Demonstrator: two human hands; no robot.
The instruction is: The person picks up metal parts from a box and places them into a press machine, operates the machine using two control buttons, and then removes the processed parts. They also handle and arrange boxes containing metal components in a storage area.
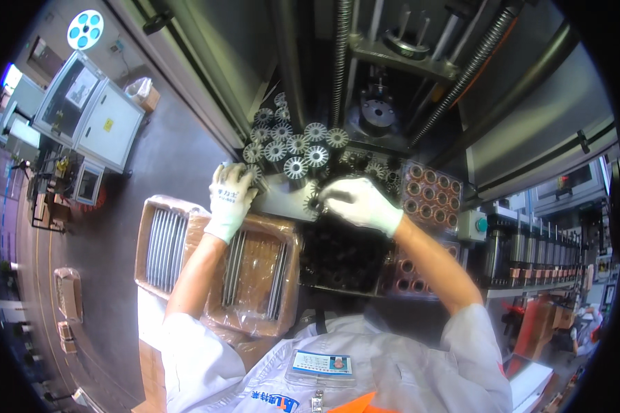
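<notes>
My left hand (pixel 231 195), in a white glove, curls at the left edge of the metal work surface (pixel 282 197). Its fingers and thumb close about the slotted metal core (pixel 254 173) at the near left of a cluster. My right hand (pixel 360 202), gloved too, pinches another slotted metal core (pixel 311 200) at the front edge of that surface; the fingers cover part of it. Beyond both hands several slotted cores (pixel 296 144) stand upright, close together, their toothed round ends facing up. Behind my right hand more dark cores (pixel 375 169) are partly hidden.
An open carton (pixel 293 275) lined with plastic holds metal shafts, near left. A dark bin (pixel 341 258) sits below my right hand. Trays of copper-coloured rings (pixel 432 196) lie right, beside a green button box (pixel 472 225). A press fixture (pixel 377 113) stands behind.
</notes>
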